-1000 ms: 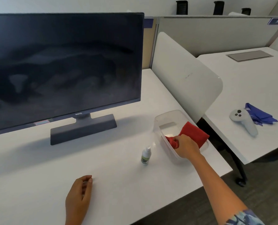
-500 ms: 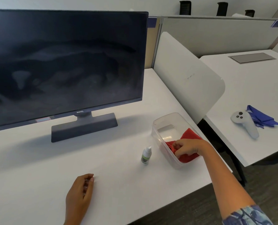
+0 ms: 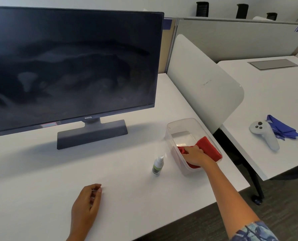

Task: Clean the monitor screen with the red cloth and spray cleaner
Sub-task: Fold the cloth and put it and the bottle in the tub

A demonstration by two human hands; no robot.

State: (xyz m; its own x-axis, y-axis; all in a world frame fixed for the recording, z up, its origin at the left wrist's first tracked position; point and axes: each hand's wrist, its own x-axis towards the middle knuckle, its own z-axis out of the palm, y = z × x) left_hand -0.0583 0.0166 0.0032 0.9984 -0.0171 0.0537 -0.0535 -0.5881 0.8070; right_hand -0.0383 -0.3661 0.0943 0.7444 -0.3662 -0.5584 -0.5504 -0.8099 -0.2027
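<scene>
One monitor (image 3: 71, 66), one spray bottle (image 3: 157, 165), one clear tub (image 3: 183, 126) and one red cloth (image 3: 208, 147) are on the desk (image 3: 127, 197). The cloth lies in the tub, under the right hand (image 3: 195, 156), whose fingers press on it; whether they pinch it is unclear. The left hand (image 3: 84, 206) rests loosely curled, empty, on the desk, well apart from the bottle.

Right hand (image 3: 196, 156) stretched forward on a nearly straight arm, palm down, fingers pressed flat. Left hand (image 3: 85, 204) resting near the body, fingers loosely curled inward, thumb side up, nothing held, forearm barely in view.
</scene>
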